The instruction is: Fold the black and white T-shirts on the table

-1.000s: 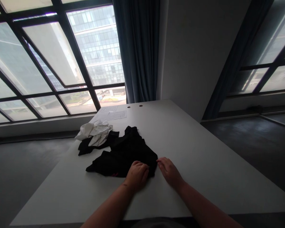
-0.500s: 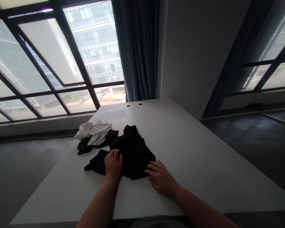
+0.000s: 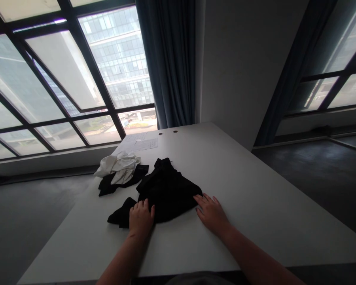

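A black cloth garment (image 3: 169, 194) lies crumpled and partly spread on the white table, its exact kind unclear. My left hand (image 3: 141, 217) rests palm down on its near left part, fingers extended over the fabric. At the garment's right corner, my right hand (image 3: 211, 211) lies with fingers stretched out and apart, the fingertips touching the cloth edge. A flap of the black fabric sticks out to the left of my left hand.
The white table (image 3: 240, 190) extends away from me. A white cloth (image 3: 121, 166) lies heaped on another black cloth (image 3: 106, 186) at the left edge. Printed papers (image 3: 146, 143) lie farther back near two round holes. Windows, a blue curtain (image 3: 173, 71) and a wall stand beyond.
My right hand has moved right and slightly up, and the garment's right corner has shifted right with it. My left hand has slid a little toward me, along with the near-left cloth.
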### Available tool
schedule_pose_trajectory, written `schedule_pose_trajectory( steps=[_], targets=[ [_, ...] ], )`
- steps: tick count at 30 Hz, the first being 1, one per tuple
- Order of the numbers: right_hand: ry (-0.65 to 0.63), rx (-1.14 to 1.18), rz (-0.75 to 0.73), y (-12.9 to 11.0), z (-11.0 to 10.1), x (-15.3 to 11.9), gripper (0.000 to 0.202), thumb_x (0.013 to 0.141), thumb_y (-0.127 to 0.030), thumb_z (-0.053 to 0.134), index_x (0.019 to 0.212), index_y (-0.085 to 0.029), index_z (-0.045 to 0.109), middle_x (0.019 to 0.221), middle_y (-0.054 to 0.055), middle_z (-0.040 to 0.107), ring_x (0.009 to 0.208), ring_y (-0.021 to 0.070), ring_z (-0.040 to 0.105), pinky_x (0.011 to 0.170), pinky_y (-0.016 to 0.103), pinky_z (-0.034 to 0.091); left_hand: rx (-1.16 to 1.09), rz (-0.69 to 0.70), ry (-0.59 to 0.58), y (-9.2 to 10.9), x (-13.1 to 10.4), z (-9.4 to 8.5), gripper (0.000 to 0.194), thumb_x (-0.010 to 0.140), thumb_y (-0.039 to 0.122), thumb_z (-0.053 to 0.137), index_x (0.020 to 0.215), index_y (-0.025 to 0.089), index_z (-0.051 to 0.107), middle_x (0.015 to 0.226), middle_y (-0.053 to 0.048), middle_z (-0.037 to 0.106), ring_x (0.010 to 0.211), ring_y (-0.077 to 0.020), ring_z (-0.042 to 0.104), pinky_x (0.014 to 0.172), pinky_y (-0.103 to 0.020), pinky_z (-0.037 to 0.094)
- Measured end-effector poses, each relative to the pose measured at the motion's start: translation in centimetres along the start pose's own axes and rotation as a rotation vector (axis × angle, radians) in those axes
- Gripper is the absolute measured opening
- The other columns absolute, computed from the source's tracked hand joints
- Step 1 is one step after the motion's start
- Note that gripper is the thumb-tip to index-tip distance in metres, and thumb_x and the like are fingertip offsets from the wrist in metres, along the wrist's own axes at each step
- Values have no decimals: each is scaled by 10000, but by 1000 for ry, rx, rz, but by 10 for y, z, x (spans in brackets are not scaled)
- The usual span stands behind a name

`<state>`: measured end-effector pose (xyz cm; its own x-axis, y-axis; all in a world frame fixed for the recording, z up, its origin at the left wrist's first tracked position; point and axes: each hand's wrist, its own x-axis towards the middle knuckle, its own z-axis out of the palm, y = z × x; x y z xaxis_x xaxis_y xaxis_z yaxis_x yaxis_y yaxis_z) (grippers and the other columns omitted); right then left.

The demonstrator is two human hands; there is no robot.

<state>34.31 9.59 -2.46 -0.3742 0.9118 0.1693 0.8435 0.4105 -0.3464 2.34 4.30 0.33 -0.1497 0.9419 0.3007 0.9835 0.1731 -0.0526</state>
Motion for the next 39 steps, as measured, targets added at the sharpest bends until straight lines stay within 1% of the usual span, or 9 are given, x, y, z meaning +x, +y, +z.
schedule_pose_trajectory(
  steps=[9,14,19,26,29,31,34,36,39],
  targets=[
    [81,-72,145,34,-9,7,493,1016,-391,410,1450,-289,620,1510,76,601,1488,352,408,1198,675,210,-112,111,-151,50,-30,-28,395,1040,449,473,1008,158,738,883,-144,751,840,-304,728,741,-388,511],
    [214,-128,280,66,-29,8,445,1027,-366,370,1223,-271,758,1303,107,730,1356,334,546,1162,602,290,-213,232,-261,61,-18,-41,439,1044,517,464,843,220,718,746,-88,730,738,-269,728,681,-349,505],
    [310,-253,319,86,-49,10,494,1036,-371,369,806,-197,770,894,151,761,995,287,666,945,429,399,-305,108,-71,31,21,-18,291,1031,352,508,1190,235,722,1171,-110,749,1114,-273,689,946,-383,514],
    [347,-342,101,63,-36,12,436,1007,-448,516,671,-199,639,707,73,686,792,237,593,762,364,314,-229,-130,-38,-4,36,38,611,965,370,603,1558,275,497,1599,-143,486,1479,-334,426,1222,-534,285],
    [321,-338,42,53,-33,21,382,1004,-471,542,774,-199,681,738,77,685,797,246,603,798,379,354,-237,-193,-13,-13,39,44,656,966,389,590,1588,238,447,1547,-172,538,1428,-356,483,1185,-543,333],
    [353,-302,-13,52,-32,34,298,987,-441,570,1019,-191,728,970,114,729,944,271,631,868,392,393,-281,-217,-17,-23,45,46,662,967,401,582,1581,193,445,1424,-182,637,1306,-356,587,1109,-509,418],
    [378,-237,-68,62,-27,58,489,931,-377,623,1393,-216,618,1411,156,602,1275,320,546,1009,417,410,-401,-231,1,-46,54,51,509,977,387,554,1442,183,574,1255,-149,725,1164,-328,669,1013,-451,485],
    [331,-194,-29,75,-20,73,528,905,-360,634,1412,-216,607,1445,159,573,1305,329,530,1033,428,422,-488,-285,49,-65,58,56,371,980,393,536,1267,196,664,1157,-123,750,1087,-312,699,949,-418,515],
    [270,-115,66,93,-9,84,344,911,-353,596,1196,-191,700,1215,141,671,1106,295,616,959,409,464,-541,-440,180,-93,63,61,290,940,417,571,1095,203,690,999,-97,746,968,-304,713,864,-397,542]
  ],
)
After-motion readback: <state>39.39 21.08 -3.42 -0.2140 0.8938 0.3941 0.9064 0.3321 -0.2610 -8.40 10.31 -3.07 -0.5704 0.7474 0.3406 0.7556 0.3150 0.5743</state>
